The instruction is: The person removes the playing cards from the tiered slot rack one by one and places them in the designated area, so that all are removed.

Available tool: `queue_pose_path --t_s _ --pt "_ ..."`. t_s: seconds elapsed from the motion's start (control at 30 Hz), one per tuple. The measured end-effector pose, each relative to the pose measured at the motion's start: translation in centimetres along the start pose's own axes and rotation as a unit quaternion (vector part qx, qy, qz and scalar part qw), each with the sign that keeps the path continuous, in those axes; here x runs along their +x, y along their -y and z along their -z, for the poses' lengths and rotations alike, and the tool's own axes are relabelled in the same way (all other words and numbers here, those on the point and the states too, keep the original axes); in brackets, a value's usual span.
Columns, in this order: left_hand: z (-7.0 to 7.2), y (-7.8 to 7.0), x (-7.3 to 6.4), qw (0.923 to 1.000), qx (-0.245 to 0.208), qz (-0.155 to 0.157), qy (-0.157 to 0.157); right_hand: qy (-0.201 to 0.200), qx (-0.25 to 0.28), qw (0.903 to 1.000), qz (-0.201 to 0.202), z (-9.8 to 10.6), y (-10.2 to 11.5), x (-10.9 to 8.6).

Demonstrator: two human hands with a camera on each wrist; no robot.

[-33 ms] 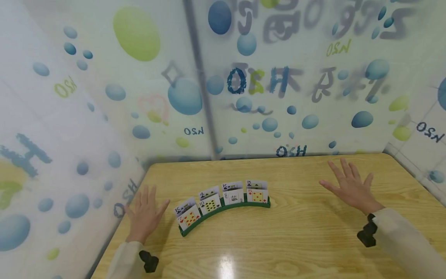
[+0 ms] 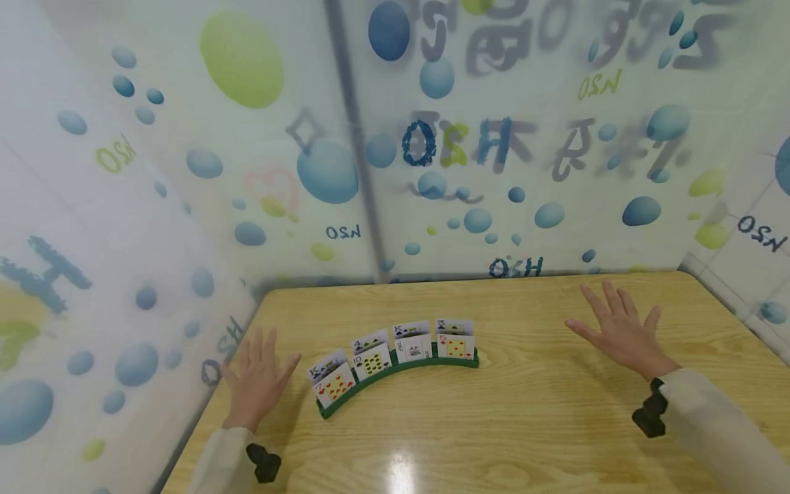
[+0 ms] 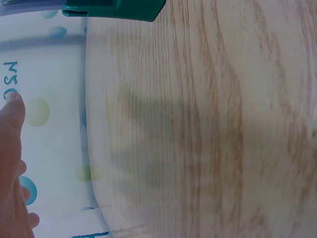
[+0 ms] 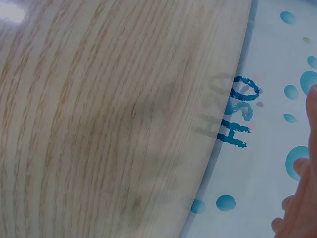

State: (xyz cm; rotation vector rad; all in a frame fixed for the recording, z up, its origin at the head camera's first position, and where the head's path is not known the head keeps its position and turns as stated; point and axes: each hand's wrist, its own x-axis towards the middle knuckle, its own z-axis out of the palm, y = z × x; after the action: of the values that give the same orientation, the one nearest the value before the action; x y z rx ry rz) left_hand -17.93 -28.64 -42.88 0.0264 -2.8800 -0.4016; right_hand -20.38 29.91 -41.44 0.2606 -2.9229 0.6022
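A curved green card holder (image 2: 395,367) stands on the table left of centre in the head view. Playing cards stand in it in two rows: in front a seven of hearts (image 2: 335,386), a ten (image 2: 373,362), a mostly white card (image 2: 413,349) and a five of diamonds (image 2: 456,346); behind them a king (image 2: 328,366), a four (image 2: 369,341), another king (image 2: 411,329) and a partly hidden black card (image 2: 455,326). Left of the holder, my left hand (image 2: 256,377) has its fingers spread and holds nothing. Far to its right, my right hand (image 2: 620,329) is also spread, holding nothing. One end of the holder shows in the left wrist view.
The light wooden table (image 2: 524,412) reaches back to a pale curtain-like wall (image 2: 555,123) printed with blue and green dots and lettering. Similar walls rise at the left and right sides. Dark devices sit on both wrists, over light sleeves.
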Motion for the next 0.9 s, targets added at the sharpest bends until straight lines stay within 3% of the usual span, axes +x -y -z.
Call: queue_pose_path --t_s 0.27,0.57,0.7,0.9 --pt "-0.2 0.2 -0.1 0.9999 -0.009 -0.004 -0.003 -0.002 0.005 1.0000 -0.004 0.0 0.0 -0.1" --pt "0.2 0.1 -0.6 0.9992 -0.024 0.009 0.031 -0.030 0.016 0.9993 0.016 0.2 0.8 -0.4" --pt "0.2 -0.1 -1.5 0.9938 -0.086 0.024 0.065 -0.033 0.038 0.9986 0.018 0.2 2.4 -0.5" --pt "-0.7 -0.8 -3.0 0.9765 -0.189 0.031 0.099 -0.017 0.115 0.9932 0.007 -0.8 5.3 -0.9"
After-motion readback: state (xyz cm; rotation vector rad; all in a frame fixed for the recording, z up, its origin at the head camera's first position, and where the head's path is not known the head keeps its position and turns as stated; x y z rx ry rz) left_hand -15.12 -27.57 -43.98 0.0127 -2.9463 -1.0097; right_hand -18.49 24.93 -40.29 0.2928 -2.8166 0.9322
